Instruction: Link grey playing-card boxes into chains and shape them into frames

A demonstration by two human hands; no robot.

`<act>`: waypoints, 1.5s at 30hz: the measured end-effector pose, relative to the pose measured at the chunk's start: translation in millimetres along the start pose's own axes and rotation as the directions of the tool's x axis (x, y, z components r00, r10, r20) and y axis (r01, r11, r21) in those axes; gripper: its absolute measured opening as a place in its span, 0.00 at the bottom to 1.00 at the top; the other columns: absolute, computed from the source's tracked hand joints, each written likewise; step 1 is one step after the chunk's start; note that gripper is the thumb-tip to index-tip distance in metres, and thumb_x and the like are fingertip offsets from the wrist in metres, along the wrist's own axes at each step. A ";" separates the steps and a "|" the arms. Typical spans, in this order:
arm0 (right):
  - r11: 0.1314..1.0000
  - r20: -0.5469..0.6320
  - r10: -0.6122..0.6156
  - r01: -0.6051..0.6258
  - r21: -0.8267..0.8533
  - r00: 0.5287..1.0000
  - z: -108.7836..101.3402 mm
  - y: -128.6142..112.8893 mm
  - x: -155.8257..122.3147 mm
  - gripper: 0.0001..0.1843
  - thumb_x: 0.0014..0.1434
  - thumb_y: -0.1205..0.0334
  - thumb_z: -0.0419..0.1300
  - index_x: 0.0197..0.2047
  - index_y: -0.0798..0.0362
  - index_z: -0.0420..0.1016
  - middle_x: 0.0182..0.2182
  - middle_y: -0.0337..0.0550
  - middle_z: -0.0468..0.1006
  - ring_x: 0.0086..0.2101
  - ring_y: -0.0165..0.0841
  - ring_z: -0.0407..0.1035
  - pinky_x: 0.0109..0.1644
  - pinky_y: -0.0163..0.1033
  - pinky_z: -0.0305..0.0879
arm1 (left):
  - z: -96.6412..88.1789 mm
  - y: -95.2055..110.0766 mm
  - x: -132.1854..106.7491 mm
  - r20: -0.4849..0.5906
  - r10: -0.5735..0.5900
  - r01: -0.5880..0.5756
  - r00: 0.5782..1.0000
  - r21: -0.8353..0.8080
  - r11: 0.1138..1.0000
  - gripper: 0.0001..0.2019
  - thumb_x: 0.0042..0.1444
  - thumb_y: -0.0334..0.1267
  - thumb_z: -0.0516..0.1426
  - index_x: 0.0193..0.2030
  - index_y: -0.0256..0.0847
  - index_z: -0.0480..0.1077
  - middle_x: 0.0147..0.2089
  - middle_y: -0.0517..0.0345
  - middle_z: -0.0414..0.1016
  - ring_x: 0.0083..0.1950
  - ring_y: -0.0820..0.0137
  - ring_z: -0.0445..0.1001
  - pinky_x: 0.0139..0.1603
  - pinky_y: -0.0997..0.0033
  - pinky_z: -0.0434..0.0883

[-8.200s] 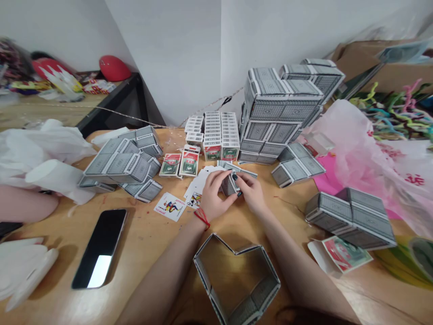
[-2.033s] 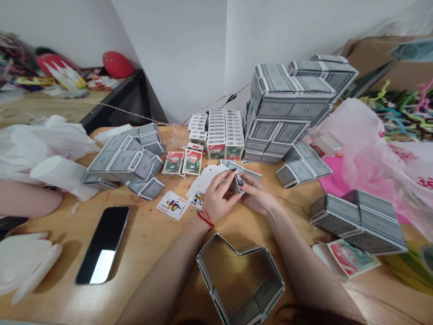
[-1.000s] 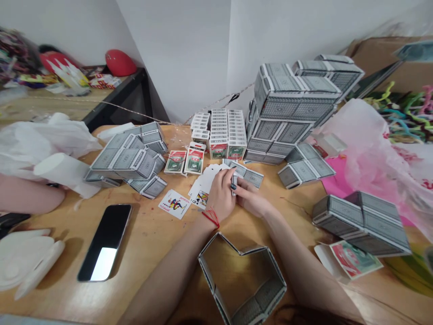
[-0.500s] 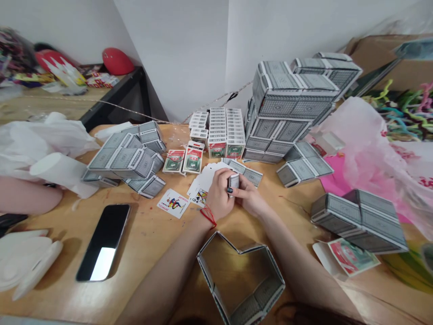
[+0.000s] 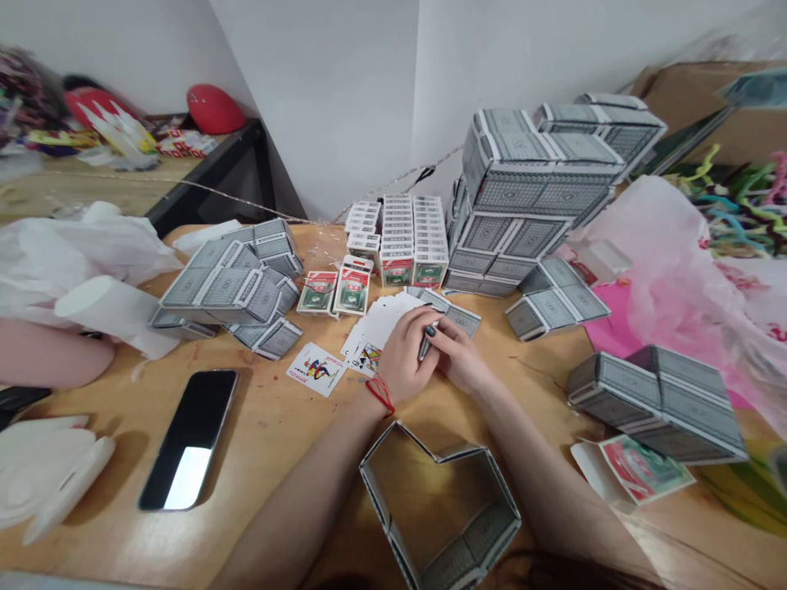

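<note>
The packet of playing cards (image 5: 423, 347) is mostly hidden by fingers, just above the bench (image 5: 270, 434) near its middle. The left hand (image 5: 399, 354) and right hand (image 5: 462, 362) press together, curled around it, pinching its edges.

We see our left hand (image 5: 402, 356) and right hand (image 5: 462, 360) pressed together around a small folded card piece (image 5: 424, 344), a heart-shaped card frame (image 5: 439, 512) just below them and a phone (image 5: 188, 438) well left.
</note>
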State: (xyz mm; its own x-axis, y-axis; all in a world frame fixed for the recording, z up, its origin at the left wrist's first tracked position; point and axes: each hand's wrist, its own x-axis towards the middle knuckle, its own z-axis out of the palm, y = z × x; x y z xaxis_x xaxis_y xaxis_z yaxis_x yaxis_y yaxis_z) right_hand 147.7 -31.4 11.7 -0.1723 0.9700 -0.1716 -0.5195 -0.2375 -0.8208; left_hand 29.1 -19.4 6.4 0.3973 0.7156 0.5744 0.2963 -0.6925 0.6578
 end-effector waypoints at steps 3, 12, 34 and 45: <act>1.000 -0.024 0.011 -0.010 0.027 1.000 1.8 -0.3 -0.3 0.14 0.44 0.58 0.66 0.36 0.50 0.71 0.30 0.36 0.71 0.32 0.29 0.66 0.37 0.34 0.65 | 0.4 -1.2 -0.5 0.008 -0.009 0.009 1.000 0.002 1.000 0.17 0.56 0.31 0.49 0.54 0.39 0.58 0.54 0.46 0.63 0.58 0.63 0.61 0.59 0.56 0.62; 0.994 0.021 0.072 -0.073 0.076 0.997 -1.1 -1.5 -0.9 0.13 0.46 0.56 0.65 0.35 0.48 0.69 0.27 0.34 0.70 0.27 0.28 0.65 0.31 0.34 0.65 | -5.0 4.9 -2.2 0.018 -0.025 0.027 1.000 -0.081 0.996 0.18 0.60 0.35 0.44 0.57 0.39 0.58 0.57 0.46 0.62 0.59 0.63 0.60 0.60 0.57 0.60; 0.990 -0.071 0.089 -0.080 0.120 0.993 -0.1 2.8 4.9 0.16 0.45 0.52 0.65 0.33 0.50 0.67 0.25 0.35 0.70 0.27 0.28 0.65 0.30 0.35 0.65 | 1.3 -5.6 -1.1 -0.077 -0.109 0.112 0.991 0.037 0.993 0.16 0.61 0.34 0.45 0.51 0.37 0.67 0.50 0.49 0.73 0.52 0.67 0.70 0.54 0.64 0.68; 1.000 -0.028 0.022 -0.023 -0.010 0.999 -0.7 1.1 2.5 0.18 0.44 0.50 0.66 0.35 0.49 0.66 0.29 0.36 0.71 0.30 0.30 0.67 0.33 0.36 0.64 | -3.1 -2.6 1.8 -0.048 -0.162 0.154 0.986 -0.137 0.979 0.14 0.61 0.36 0.47 0.47 0.40 0.71 0.50 0.52 0.73 0.53 0.67 0.70 0.55 0.63 0.68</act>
State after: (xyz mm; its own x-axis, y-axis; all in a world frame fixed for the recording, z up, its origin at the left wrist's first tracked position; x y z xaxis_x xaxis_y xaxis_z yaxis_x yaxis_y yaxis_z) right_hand 147.3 -29.2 10.0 -0.1601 0.9655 -0.2052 -0.5073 -0.2588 -0.8220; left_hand 26.3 -16.0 7.3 0.3021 0.8217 0.4832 0.2320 -0.5550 0.7988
